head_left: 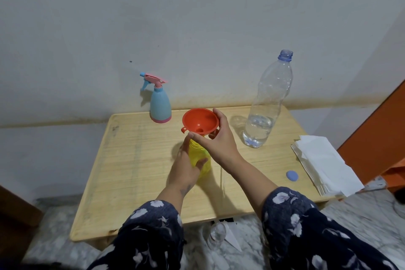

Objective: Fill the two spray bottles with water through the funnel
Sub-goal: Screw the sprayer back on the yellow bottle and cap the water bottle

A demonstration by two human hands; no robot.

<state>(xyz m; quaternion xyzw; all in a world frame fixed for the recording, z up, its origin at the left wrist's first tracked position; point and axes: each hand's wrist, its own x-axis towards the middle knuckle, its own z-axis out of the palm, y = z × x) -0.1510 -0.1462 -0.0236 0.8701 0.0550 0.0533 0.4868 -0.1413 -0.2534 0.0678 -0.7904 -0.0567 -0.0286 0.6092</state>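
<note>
Plastic wares on a pale wood-grain table.

The table (135, 160) looks like light wood with a fine grain and a dull, slightly scuffed finish. The orange funnel (200, 121) is smooth opaque plastic with a soft sheen; the yellow spray bottle (200, 153) is translucent plastic. The blue spray bottle (160, 103) is matt opaque plastic with a pink base and trigger head. The water bottle (268, 103) is clear, glossy, ribbed plastic. The stack of napkins (324, 162) is white matt paper. The sleeves (153, 237) are printed cloth.
</note>
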